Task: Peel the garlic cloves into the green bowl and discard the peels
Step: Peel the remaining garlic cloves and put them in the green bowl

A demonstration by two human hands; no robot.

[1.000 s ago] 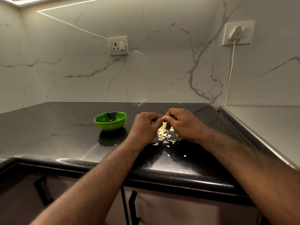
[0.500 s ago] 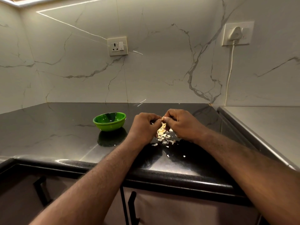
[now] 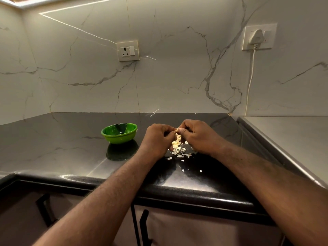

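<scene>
Both hands meet over the black countertop (image 3: 53, 148). My left hand (image 3: 157, 139) and my right hand (image 3: 197, 134) pinch one small garlic clove (image 3: 176, 130) between their fingertips; most of the clove is hidden by the fingers. Below them lies a pile of pale garlic cloves and peels (image 3: 179, 148), with a few flakes scattered nearer the front edge. The green bowl (image 3: 119, 133) stands to the left of my left hand, a short gap away; its contents cannot be made out.
Marble walls rise behind the counter, carrying a socket (image 3: 128, 50) and a plugged-in white cable (image 3: 251, 75). A steel surface (image 3: 292, 135) adjoins on the right. Cabinet doors with black handles (image 3: 144, 226) sit below the counter's front edge.
Both hands stay over the peel pile, fingers shifting slightly on the clove. The bowl has not moved.
</scene>
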